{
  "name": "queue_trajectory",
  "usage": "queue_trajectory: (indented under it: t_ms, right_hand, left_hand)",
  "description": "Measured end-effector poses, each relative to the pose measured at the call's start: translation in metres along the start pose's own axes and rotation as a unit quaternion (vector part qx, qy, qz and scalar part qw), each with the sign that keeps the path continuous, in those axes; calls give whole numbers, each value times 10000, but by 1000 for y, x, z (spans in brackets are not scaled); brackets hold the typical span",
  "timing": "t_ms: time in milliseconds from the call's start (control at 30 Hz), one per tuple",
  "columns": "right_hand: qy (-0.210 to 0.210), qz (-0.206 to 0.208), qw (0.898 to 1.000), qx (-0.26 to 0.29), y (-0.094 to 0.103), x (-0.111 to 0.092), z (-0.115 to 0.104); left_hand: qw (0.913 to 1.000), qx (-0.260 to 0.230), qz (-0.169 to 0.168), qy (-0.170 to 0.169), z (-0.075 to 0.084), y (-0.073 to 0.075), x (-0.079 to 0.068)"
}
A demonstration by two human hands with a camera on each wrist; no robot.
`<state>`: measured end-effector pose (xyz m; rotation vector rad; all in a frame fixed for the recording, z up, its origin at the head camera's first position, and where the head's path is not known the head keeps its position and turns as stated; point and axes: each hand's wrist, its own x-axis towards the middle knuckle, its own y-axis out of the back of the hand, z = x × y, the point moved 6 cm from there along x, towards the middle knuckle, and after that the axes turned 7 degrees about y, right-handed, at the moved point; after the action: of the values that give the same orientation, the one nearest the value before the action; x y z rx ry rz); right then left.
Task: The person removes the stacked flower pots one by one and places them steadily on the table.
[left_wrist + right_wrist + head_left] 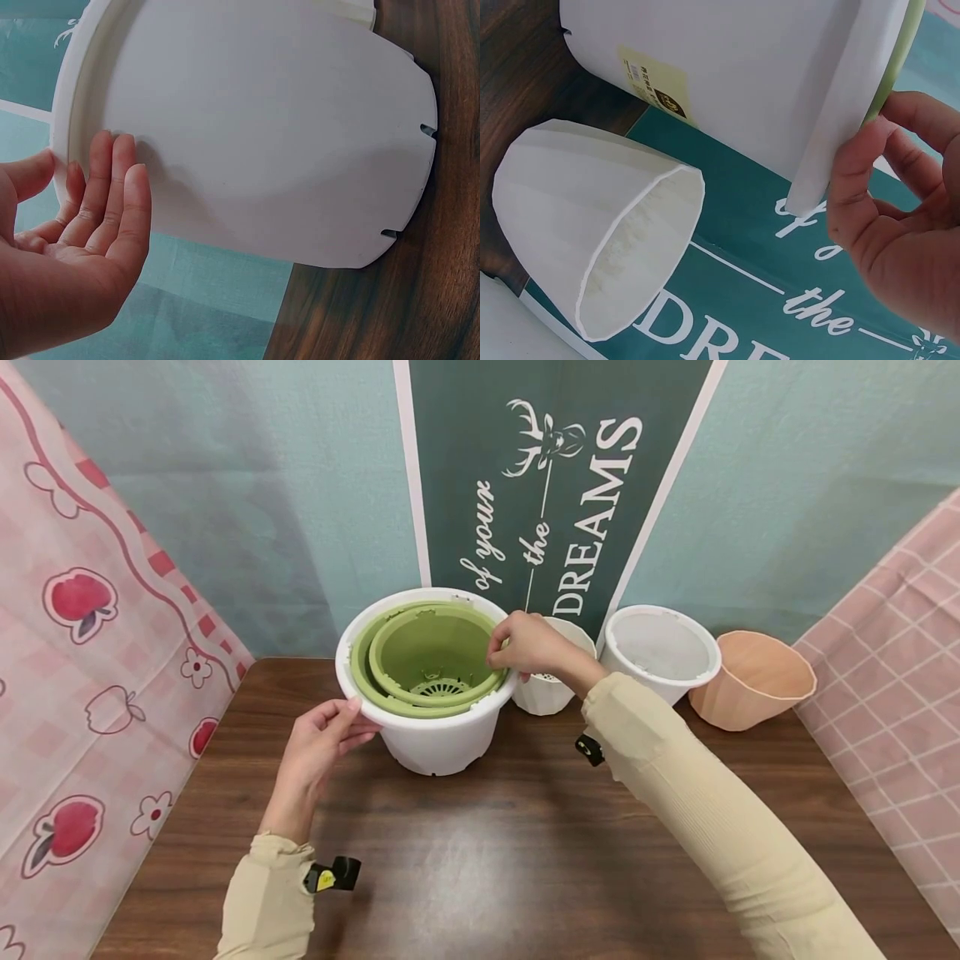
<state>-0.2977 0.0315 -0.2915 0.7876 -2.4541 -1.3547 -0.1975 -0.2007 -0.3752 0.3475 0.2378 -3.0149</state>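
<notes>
A large white flower pot (442, 750) stands on the table, with two green pots nested in it. The smaller green pot (429, 647) has a slotted base and sits inside the larger green pot (361, 664). My left hand (321, 739) holds the white pot's rim at the front left, thumb on the edge and fingers under the lip, as the left wrist view shows. On the opposite side, my right hand (534, 647) pinches a green rim between thumb and forefinger. The right wrist view shows that green edge (891, 79) just above the white rim.
Right of the big pot stand a small white faceted pot (546, 697), a round-rimmed white pot (662, 643) and a peach pot (750, 685). Behind the wooden table (450, 860) hangs a teal cloth; pink patterned cloths flank both sides.
</notes>
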Motion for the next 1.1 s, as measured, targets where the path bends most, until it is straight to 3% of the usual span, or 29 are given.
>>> queue_trajectory:
  t_ms: [733,1100]
  right_hand:
    - [-116,325,9977,580,1,-4,5]
    - [-404,540,9933,940,3,-4,6]
  left_hand:
    - [9999,-8,85,132,-1,0,-2]
    - [9999,-25,99,63,-1,0,-2]
